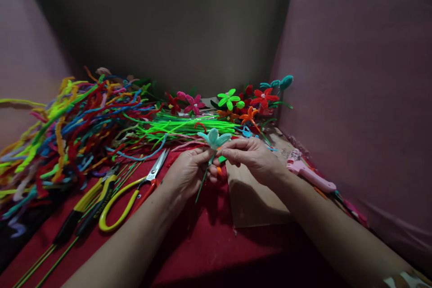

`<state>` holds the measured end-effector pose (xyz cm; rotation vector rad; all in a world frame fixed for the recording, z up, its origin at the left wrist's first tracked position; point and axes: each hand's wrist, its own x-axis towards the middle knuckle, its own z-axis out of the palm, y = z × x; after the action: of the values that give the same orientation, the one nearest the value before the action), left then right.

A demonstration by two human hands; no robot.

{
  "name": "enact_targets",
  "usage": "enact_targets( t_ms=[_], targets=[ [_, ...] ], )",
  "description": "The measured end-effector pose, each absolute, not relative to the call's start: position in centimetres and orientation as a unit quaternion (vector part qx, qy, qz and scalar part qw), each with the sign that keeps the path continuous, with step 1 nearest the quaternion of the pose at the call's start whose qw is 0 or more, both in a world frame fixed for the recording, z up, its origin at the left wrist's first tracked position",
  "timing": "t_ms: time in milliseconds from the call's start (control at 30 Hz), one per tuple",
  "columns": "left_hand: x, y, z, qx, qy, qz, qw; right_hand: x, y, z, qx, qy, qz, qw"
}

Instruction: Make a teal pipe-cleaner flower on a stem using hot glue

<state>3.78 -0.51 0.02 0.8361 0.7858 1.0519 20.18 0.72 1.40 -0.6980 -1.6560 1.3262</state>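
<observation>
A pale turquoise pipe-cleaner flower (213,138) stands upright between my hands, petals up, its thin green stem (201,185) slanting down to the left. My left hand (191,168) is closed around the stem just under the petals. At the flower's base, on its right side, the thumb and forefinger of my right hand (251,155) are pinched together; what lies between those fingertips is too small to make out. Bits of orange and green show behind the fingers. Scissors with yellow and red handles (123,216) lie left of my left hand, blades pointing away.
Pliers (96,202) and green wires lie at the left, below a large heap of coloured pipe cleaners (77,121). Green pipe cleaners (189,127) and finished flowers (229,99) line the back. Brown board (249,207) and a pink glue gun (312,175) are at the right.
</observation>
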Motion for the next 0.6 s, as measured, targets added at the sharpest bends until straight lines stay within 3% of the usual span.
enact_targets(
  t_ms=[233, 600],
  targets=[
    [4.3, -0.9, -0.2, 0.381, 0.357, 0.487, 0.7, 19.3, 0.6, -0.2, -0.32, -0.615, 0.546, 0.47],
    [4.8, -1.0, -0.6, 0.387, 0.366, 0.494, 0.687, 17.8, 0.0, -1.7, -0.263, -0.52, 0.648, 0.491]
  ],
)
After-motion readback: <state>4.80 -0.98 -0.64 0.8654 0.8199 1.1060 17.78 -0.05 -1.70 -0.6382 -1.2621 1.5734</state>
